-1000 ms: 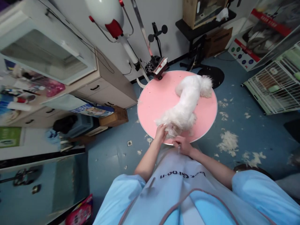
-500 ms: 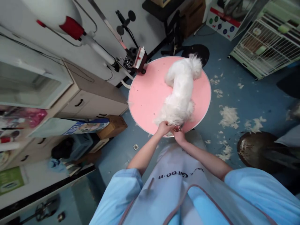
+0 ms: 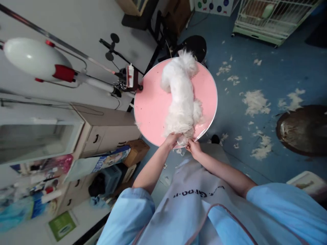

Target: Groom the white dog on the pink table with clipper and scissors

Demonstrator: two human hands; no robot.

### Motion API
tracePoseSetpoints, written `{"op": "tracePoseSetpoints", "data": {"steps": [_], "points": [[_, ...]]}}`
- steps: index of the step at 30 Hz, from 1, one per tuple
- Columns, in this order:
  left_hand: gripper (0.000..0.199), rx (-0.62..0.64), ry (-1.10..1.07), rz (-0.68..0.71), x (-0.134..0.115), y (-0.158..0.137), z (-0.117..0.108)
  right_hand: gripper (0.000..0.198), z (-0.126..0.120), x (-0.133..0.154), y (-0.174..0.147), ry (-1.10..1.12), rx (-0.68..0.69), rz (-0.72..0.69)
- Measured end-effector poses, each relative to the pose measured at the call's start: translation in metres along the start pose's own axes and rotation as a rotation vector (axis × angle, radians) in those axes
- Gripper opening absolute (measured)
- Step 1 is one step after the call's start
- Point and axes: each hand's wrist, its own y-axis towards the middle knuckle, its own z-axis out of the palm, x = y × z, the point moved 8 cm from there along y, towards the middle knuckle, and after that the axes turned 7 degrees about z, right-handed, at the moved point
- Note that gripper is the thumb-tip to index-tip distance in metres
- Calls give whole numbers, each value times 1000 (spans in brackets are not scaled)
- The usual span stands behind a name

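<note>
Working above a blue floor [image 3: 237,83] strewn with white hair clumps [image 3: 257,102], at a round pink counter [image 3: 150,105] set between a grey wall [image 3: 84,22] and a pale grey apron [image 3: 189,204]. Handling a white dog [image 3: 180,90] on this counter, positioning one fluffy end near the far rim and the other at the near rim. Leaving unclear, from overhead, the choice between head and tail at the near end, and between standing and lying.

Gripping hair or a small limb at the near end with the left hand [image 3: 171,140], curling the fingers inward; not showing the exact hold. Holding a slender silvery tool [image 3: 201,134], probably scissors, in the closed right hand [image 3: 194,148], just beside the left, and pointing the tool away from the dog along the near rim.

Judging by tool and clumps, apparently performing detail trimming at the near end, at the stage of sorting and positioning hair. Calling, for the next move, for steadying that end with the left hand, separating the hair, and turning the tool inward only after clearing skin from the cutting line.
</note>
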Motion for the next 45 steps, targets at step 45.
{"op": "tracePoseSetpoints", "data": {"steps": [45], "points": [[23, 203, 24, -21, 6, -7, 0, 37, 96, -94, -68, 237, 195, -58]]}}
